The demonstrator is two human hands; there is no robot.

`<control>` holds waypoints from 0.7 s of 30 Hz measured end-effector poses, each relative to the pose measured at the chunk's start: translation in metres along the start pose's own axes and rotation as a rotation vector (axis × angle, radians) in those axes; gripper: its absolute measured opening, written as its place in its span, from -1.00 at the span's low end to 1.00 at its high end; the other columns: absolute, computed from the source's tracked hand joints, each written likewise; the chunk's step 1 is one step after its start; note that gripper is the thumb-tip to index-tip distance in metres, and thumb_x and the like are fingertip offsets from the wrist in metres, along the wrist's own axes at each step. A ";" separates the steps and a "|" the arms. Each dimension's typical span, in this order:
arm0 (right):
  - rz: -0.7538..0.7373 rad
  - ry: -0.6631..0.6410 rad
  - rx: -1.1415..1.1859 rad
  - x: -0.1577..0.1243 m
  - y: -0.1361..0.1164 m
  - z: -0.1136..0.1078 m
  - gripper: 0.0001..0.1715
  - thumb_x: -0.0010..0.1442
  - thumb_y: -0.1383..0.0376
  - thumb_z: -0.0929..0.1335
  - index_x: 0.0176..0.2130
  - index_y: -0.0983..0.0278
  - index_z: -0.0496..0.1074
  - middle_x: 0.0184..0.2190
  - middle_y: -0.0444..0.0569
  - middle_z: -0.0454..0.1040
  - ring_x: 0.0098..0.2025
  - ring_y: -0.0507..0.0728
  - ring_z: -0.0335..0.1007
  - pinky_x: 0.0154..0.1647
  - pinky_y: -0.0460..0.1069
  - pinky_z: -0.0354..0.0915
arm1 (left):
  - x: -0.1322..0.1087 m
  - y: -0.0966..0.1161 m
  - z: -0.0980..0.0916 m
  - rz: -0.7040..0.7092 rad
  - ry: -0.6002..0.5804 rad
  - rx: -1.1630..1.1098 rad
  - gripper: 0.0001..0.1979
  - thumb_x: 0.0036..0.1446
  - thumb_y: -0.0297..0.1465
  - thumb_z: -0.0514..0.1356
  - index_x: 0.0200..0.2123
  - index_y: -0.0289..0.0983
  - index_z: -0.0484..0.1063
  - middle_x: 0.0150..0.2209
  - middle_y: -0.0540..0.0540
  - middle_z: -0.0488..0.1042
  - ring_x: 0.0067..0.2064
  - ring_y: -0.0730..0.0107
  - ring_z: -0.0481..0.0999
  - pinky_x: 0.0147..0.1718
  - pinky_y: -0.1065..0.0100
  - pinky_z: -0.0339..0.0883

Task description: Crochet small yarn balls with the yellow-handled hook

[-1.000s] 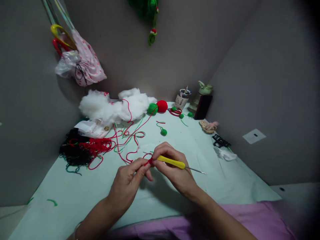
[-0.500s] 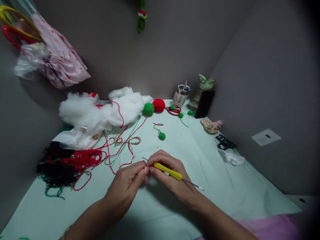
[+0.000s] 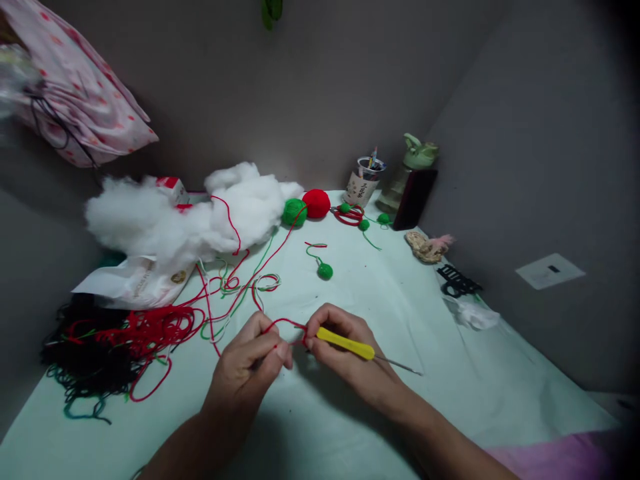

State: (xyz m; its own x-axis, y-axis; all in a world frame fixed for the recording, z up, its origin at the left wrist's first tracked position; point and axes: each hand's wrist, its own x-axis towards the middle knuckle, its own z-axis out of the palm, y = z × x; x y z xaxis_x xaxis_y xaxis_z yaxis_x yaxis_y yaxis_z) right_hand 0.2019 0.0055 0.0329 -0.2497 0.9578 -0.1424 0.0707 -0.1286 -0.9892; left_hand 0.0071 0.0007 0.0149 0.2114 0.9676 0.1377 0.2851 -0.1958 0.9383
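Observation:
My right hand (image 3: 345,340) is closed on a crochet hook (image 3: 346,343) with a yellow handle; one metal end sticks out past the palm to the lower right. Its working tip is mostly hidden by my fingers. Between the two hands stretches red yarn (image 3: 286,320), looping from my left hand to the fingertips of my right. My left hand (image 3: 253,367) pinches this yarn between thumb and fingers. Just beyond both hands, a small green crocheted ball (image 3: 325,271) with a yarn tail lies on the light green cloth (image 3: 380,293).
Tangled red yarn (image 3: 150,327) and black yarn (image 3: 80,367) lie at left. White stuffing (image 3: 245,207) is heaped behind, beside a green yarn ball (image 3: 295,212) and red ball (image 3: 317,203). Red-handled scissors (image 3: 350,215), a pen cup (image 3: 364,183), bottle (image 3: 395,190) and phone (image 3: 415,199) stand or lie at back.
My hands have drawn apart, the right one moving rightward with the hook. The red yarn now spans a visible gap between them. The camera view has shifted slightly.

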 end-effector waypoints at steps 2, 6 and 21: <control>-0.008 -0.040 -0.019 -0.001 0.003 0.004 -0.95 0.18 0.30 0.38 -0.30 0.24 0.41 -0.47 -0.20 0.33 -0.45 0.00 0.12 -0.48 -0.09 0.05 | -0.003 -0.002 0.006 -0.140 -0.032 -0.217 -0.59 0.28 -0.22 0.14 -0.57 -0.24 0.51 -0.37 -0.08 0.39 -0.47 0.40 0.35 -0.47 0.35 0.22; -0.002 -0.057 -0.041 -0.001 0.009 0.011 -0.84 0.24 0.22 0.40 -0.32 0.23 0.36 -0.47 -0.19 0.35 -0.42 0.02 0.17 -0.44 -0.08 0.07 | -0.006 -0.008 0.016 -0.416 -0.129 -0.578 -0.57 0.30 -0.17 0.09 -0.56 -0.25 0.43 -0.58 0.06 0.27 -0.67 0.52 0.14 -0.65 0.40 0.06; 0.094 -0.080 0.051 0.004 0.012 0.016 -0.83 0.12 0.35 0.42 -0.40 0.22 0.32 -0.54 -0.23 0.30 -0.51 -0.01 0.11 -0.52 -0.09 0.02 | 0.008 -0.011 -0.001 -0.471 -0.225 -0.549 -0.57 0.25 -0.20 0.13 -0.64 -0.20 0.27 -0.69 0.01 0.35 -0.64 0.40 0.36 -0.54 0.35 0.25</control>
State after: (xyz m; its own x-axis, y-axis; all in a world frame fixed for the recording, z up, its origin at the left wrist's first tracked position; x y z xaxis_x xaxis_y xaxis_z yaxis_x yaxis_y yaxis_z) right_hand 0.1860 0.0041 0.0200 -0.3204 0.9176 -0.2353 0.0491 -0.2320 -0.9715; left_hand 0.0052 0.0107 0.0062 0.3851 0.8618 -0.3301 -0.1011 0.3949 0.9131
